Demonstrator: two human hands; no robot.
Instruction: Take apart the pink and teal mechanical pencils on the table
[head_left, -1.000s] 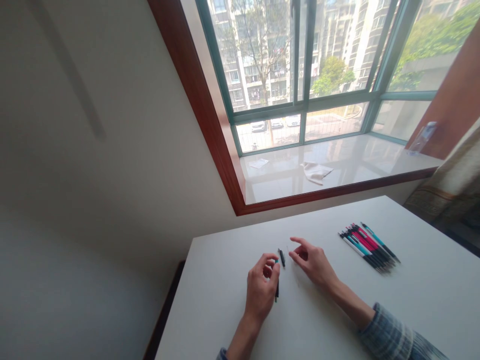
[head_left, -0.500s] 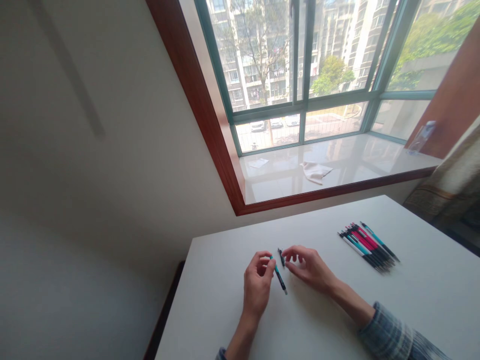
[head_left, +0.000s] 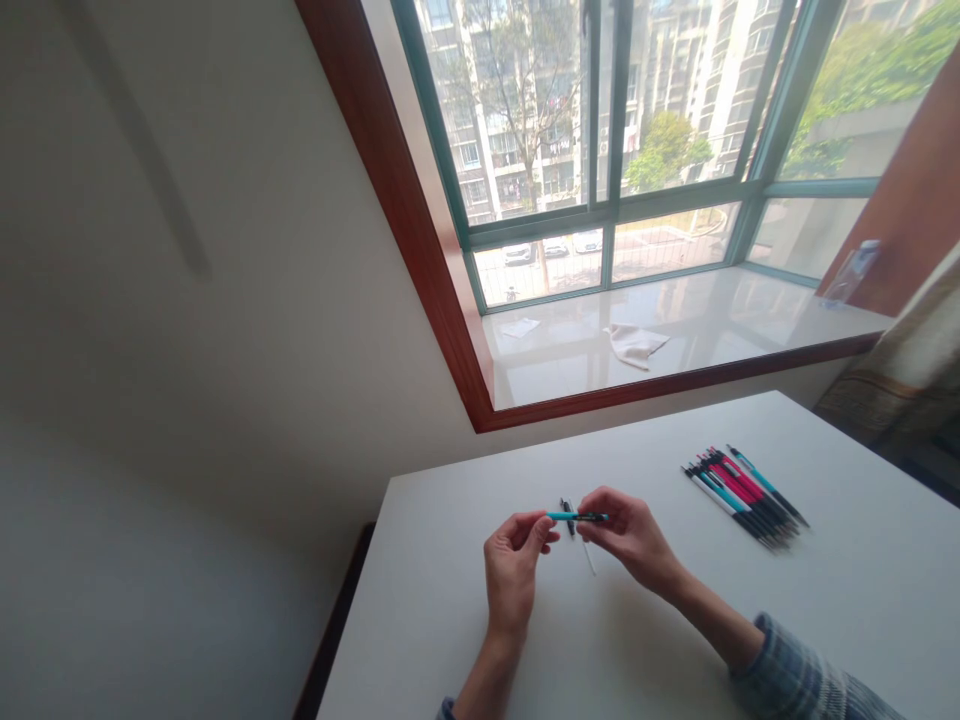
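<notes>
A teal-and-black pen (head_left: 561,516) lies level in the air between my two hands, over the white table. My left hand (head_left: 511,565) is closed, pinching its teal end between thumb and fingers. The dark end is gripped by the fingertips of my right hand (head_left: 634,535), which partly cover it. Behind the pen, a small black pen piece (head_left: 565,505) rests on the table, partly hidden. A thin white stick (head_left: 589,560) lies just below, close to the right fingers; its kind is unclear.
Several pens (head_left: 746,500) in teal, pink, white and black lie side by side on the right of the white table (head_left: 420,620). A crumpled cloth (head_left: 636,345) and a clear bottle (head_left: 853,272) are on the window sill behind. A curtain (head_left: 885,375) hangs at the right.
The pen has turned from slanting downward to level. My right hand, open beside the black piece before, now grips the pen's dark end. The thin white stick now shows.
</notes>
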